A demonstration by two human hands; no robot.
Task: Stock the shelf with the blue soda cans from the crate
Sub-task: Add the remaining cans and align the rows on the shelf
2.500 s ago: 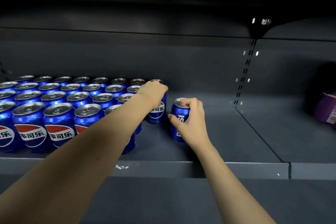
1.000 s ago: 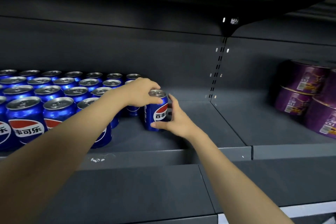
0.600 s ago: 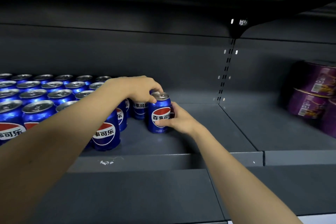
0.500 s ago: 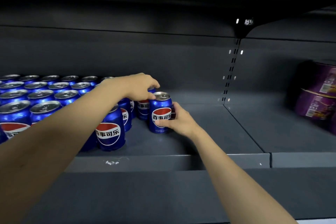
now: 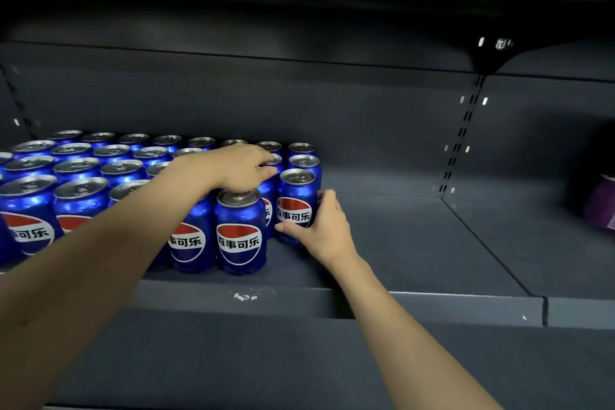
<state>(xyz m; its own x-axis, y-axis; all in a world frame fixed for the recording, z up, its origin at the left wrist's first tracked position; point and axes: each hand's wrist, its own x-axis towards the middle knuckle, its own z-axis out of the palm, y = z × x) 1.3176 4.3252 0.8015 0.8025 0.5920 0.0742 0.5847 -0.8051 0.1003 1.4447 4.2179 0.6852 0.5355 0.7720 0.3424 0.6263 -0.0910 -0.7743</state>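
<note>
In the head view, a matte dark grey metal shelf (image 5: 416, 243) is seen carrying rows of glossy blue cylindrical soda cans (image 5: 76, 170) with silver tops. At the right end of the rows an upright can (image 5: 296, 203) is gripped by the right hand (image 5: 327, 230), thumb and fingers (image 5: 324, 196) curled round its side. A neighbouring can's top (image 5: 273, 161) is pinched by the left hand (image 5: 241, 168). Far right of the cans, a blurred purple package (image 5: 602, 206) is partly seen.
</note>
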